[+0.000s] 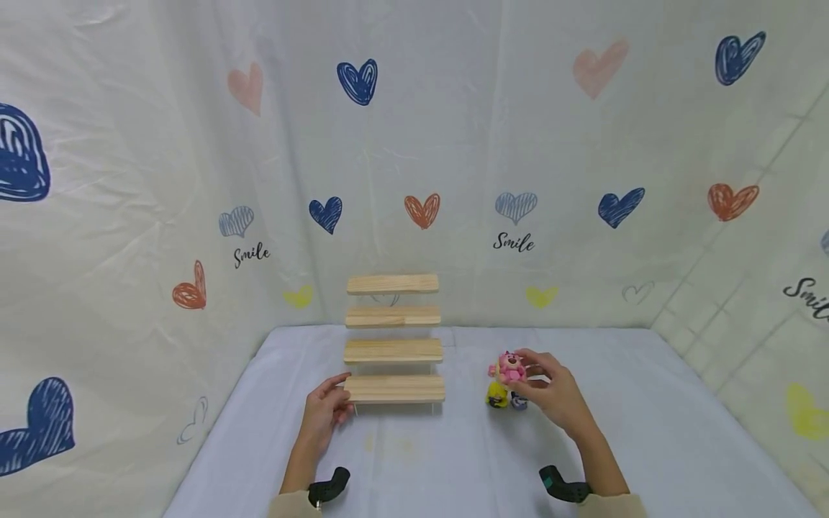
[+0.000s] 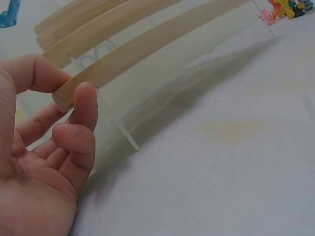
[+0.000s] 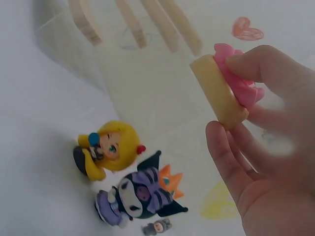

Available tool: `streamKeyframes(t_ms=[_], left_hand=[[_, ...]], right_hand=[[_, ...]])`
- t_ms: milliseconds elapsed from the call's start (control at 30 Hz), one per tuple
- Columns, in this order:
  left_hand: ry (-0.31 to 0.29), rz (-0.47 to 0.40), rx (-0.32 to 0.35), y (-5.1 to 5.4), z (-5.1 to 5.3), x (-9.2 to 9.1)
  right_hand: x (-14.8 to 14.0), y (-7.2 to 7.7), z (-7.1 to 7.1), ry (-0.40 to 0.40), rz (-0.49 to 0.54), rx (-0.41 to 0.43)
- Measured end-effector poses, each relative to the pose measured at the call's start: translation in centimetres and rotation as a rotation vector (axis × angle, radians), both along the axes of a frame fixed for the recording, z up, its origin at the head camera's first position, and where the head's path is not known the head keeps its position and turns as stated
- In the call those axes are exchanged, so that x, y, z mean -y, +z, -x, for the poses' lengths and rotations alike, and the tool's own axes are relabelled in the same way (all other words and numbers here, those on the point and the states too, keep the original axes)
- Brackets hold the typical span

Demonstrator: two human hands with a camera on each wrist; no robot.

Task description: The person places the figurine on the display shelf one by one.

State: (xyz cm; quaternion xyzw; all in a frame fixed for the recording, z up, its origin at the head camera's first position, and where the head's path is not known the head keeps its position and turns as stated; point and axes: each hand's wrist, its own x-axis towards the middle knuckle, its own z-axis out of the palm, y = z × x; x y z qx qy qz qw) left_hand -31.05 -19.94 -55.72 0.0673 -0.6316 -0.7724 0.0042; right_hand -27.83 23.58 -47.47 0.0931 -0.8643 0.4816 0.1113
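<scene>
My left hand [image 1: 322,411] pinches the left end of the lowest board on a four-tier wooden display stand [image 1: 395,389]. In the left wrist view its thumb and fingers [image 2: 86,105] close on that board's end. My right hand [image 1: 560,396] holds a pink bear figurine [image 1: 512,368] above the table, to the right of the stand. The right wrist view shows a pale yellow block-like part [image 3: 219,91] on the figurine. Below this hand stand a yellow-haired figurine [image 3: 118,147] and a black-and-purple figurine with pointed ears [image 3: 138,194].
Behind those two, an orange spiky shape [image 3: 171,182] and a small grey figurine [image 3: 157,226] show partly. A white cloth covers the table [image 1: 466,460]. A curtain [image 1: 453,144] printed with hearts hangs behind and along the sides.
</scene>
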Motion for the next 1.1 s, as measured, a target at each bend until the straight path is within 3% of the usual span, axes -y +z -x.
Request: streamKeyframes(t_ms=[633, 733, 1100], left_hand=[[0.005, -0.004, -0.016, -0.1, -0.2, -0.2], [0.003, -0.01, -0.017, -0.2, -0.2, -0.2], [0.01, 0.006, -0.011, -0.3, -0.2, -0.2]], right_hand=[[9.7, -0.8, -0.8, 0.137, 0.2, -0.002], [10.5, -1.3, -0.4, 0.145, 0.207, -0.004], [13.3, -0.5, 0.4, 0.166, 0.183, -0.01]])
